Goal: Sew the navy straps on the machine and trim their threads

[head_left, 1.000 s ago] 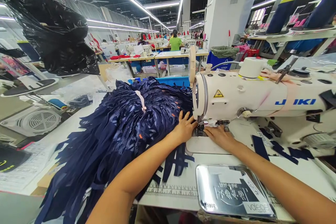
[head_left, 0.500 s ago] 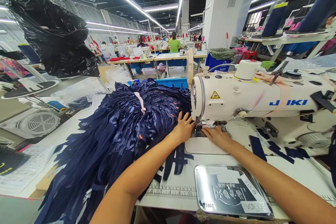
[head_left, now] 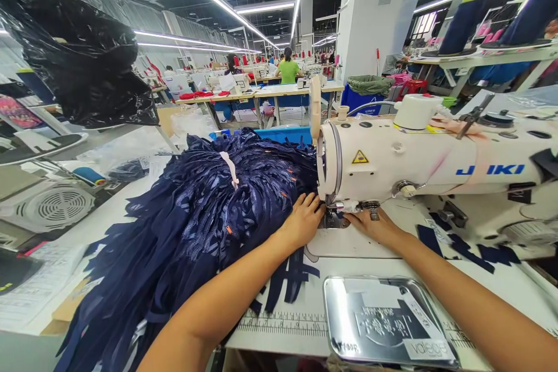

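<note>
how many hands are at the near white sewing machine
2: the bare left hand at the left of the shiny metal needle plate, the bare right hand at its right. No other hand shows there.

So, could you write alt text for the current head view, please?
A person's left hand and right hand flank the needle area of a white sewing machine. Navy fabric strips are heaped to the left; a silver tin lies nearer the camera.
</note>
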`<state>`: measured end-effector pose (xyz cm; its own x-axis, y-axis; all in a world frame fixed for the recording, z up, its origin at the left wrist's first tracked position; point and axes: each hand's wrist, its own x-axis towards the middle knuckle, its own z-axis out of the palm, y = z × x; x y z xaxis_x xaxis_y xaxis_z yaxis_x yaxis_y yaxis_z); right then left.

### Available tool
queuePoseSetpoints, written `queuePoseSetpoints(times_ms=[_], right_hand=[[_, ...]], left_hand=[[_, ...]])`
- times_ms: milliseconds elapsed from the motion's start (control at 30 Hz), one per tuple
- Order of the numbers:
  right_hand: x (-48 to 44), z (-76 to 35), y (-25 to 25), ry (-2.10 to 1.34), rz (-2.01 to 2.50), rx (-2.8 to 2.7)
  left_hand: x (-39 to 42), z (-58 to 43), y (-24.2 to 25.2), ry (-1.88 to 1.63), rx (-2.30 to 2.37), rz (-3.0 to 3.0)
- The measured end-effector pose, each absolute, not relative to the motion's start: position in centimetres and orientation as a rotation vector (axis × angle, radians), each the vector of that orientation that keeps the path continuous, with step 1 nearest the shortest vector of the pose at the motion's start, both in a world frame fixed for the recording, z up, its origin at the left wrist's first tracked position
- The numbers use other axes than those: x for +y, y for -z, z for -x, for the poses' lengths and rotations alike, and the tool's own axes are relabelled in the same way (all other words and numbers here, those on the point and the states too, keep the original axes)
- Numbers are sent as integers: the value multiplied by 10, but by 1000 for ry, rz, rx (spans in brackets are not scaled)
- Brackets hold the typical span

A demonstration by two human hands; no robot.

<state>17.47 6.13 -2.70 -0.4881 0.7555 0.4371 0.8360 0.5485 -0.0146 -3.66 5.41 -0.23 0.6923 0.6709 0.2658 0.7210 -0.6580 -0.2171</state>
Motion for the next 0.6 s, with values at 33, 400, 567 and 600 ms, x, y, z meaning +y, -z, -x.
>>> queuePoseSetpoints(times_ms=[33, 400, 567, 600], right_hand=[[61, -174, 27, 299, 1286, -2390], [55, -176, 30, 490, 1187, -2335], [57, -177, 42, 519, 1230, -2318], [58, -177, 44, 533, 1231, -2313]], left_hand=[[54, 36, 2, 234, -1102, 2603], [44, 45, 7, 305, -997, 2585], [37, 58, 7, 296, -983, 2620], [39, 59, 7, 299, -996, 2624]])
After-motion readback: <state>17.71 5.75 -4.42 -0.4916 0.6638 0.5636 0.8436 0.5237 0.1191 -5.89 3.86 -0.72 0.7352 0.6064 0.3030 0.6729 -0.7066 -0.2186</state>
